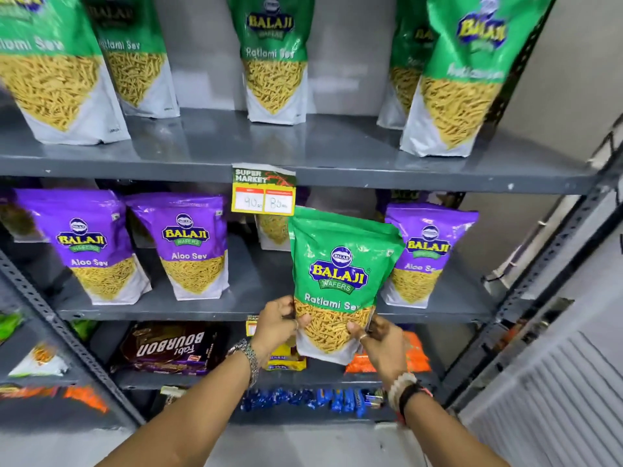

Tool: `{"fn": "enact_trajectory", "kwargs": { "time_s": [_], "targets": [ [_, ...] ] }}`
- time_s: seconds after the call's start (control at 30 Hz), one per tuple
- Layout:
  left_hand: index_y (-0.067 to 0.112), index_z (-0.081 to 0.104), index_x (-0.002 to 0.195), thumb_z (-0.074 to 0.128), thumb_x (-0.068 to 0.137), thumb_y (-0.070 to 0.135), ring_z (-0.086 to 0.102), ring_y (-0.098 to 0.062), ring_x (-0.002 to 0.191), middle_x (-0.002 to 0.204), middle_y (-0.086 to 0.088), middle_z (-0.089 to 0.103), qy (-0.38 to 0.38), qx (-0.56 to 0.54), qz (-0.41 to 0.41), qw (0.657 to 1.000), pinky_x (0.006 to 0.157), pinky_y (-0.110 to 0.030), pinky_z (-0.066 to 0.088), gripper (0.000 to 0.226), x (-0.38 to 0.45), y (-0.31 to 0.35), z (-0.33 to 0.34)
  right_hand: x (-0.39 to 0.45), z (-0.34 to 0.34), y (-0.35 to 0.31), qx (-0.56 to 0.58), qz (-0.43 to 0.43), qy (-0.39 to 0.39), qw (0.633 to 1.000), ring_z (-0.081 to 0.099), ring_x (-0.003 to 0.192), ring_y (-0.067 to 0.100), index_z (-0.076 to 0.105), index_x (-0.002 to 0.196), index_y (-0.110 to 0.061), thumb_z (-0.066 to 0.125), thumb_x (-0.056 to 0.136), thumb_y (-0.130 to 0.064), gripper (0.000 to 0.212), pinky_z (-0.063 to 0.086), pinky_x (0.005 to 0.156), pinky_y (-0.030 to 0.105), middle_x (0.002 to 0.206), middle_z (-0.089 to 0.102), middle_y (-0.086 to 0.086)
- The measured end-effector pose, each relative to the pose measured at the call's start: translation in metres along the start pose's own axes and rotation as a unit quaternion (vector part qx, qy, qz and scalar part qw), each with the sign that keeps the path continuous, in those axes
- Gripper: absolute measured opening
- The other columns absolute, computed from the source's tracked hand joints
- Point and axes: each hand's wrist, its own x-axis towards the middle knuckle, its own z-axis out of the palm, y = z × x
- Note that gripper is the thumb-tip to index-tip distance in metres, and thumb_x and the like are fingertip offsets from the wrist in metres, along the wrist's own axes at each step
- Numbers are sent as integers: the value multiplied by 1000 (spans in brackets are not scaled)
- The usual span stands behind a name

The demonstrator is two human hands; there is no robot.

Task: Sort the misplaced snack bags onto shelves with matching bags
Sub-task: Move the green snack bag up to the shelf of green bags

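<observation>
Midway: green Ratlami Sev bag (340,284) clamped at lower corners by left hand (276,323) and right hand (379,342), before purple Aloo Sev shelf (209,306); matching green shelf (303,153) at 12 o'clock, placement pending.

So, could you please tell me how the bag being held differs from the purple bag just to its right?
The held Ratlami Sev bag is green; the Aloo Sev bag is purple. The green one is gripped at its lower corners by the left hand and right hand, in front of the shelf edge; the purple one stands on the middle shelf. Both carry the Balaji Wafers logo.
</observation>
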Motion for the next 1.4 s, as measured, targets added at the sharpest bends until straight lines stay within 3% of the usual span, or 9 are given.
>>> {"fn": "enact_trajectory", "kwargs": {
  "time_s": [0.2, 0.4, 0.67, 0.8, 0.93, 1.03, 1.13, 1.27, 1.4],
  "targets": [
    [1, 56, 116, 69, 76, 1, 64, -33, 103, 110, -20, 67, 11, -10, 67, 998, 85, -53, 55, 42, -28, 73, 5, -28, -45, -82, -39, -140, 78, 986, 56, 63, -24, 69, 78, -44, 68, 62, -62, 24, 41, 56, 1, 57, 64, -37],
    [11, 60, 104, 69, 76, -1, 66, -2, 69, 91, -4, 69, 18, -23, 168, 985, 54, -20, 58, 32, -39, 147, -16, -19, -62, -158, 26, -244, 64, 967, 61, 70, -21, 70, 73, -46, 79, 66, -41, 12, 41, 55, -3, 62, 65, -39],
    [19, 64, 92, 68, 78, 3, 65, 0, 62, 74, 10, 72, 93, -13, 268, 959, 53, -20, 58, 22, -29, 235, -78, 27, -28, -259, 78, -297, 27, 951, 70, 85, 0, 72, 88, -39, 75, 58, -61, 36, 58, 83, 40, 82, 77, -13],
    [24, 65, 88, 70, 78, 11, 63, 6, 61, 57, 20, 70, 117, 2, 276, 954, 56, -21, 58, 17, -8, 260, -115, 53, 3, -294, 88, -302, 24, 949, 71, 84, 3, 71, 80, -47, 74, 56, -63, 29, 57, 85, 46, 78, 77, -10],
    [19, 65, 99, 70, 78, 10, 63, -5, 71, 86, 2, 72, 135, -6, 265, 955, 53, -19, 56, 24, 19, 269, -140, 75, 35, -309, 77, -291, 29, 953, 72, 84, 12, 69, 75, -47, 73, 61, -58, 19, 56, 84, 49, 80, 78, -3],
    [9, 62, 108, 67, 79, 5, 63, -8, 72, 102, -10, 68, 143, -14, 253, 957, 50, -17, 55, 29, 39, 269, -151, 90, 54, -313, 61, -273, 32, 960, 72, 86, 20, 71, 80, -31, 74, 65, -54, 27, 56, 83, 50, 84, 78, 4],
    [4, 60, 114, 67, 79, 5, 66, -19, 83, 111, -15, 69, 148, -18, 243, 958, 60, -27, 59, 36, 60, 266, -158, 106, 69, -315, 54, -248, 43, 966, 72, 85, 22, 71, 88, -18, 76, 67, -48, 37, 56, 83, 48, 85, 78, 5],
    [5, 62, 113, 69, 78, 8, 66, -29, 103, 113, -19, 69, 146, -13, 242, 959, 93, -51, 53, 36, 86, 266, -163, 128, 82, -318, 52, -223, 58, 972, 71, 83, 17, 72, 90, -19, 77, 69, -42, 32, 56, 85, 41, 80, 75, 0],
    [8, 63, 113, 71, 77, 16, 66, -29, 104, 113, -18, 70, 142, 7, 234, 962, 95, -53, 51, 39, 107, 269, -168, 141, 87, -318, 44, -217, 81, 972, 68, 79, 11, 72, 94, -21, 76, 69, -45, 35, 49, 75, 24, 82, 74, -1]
  ]
}}
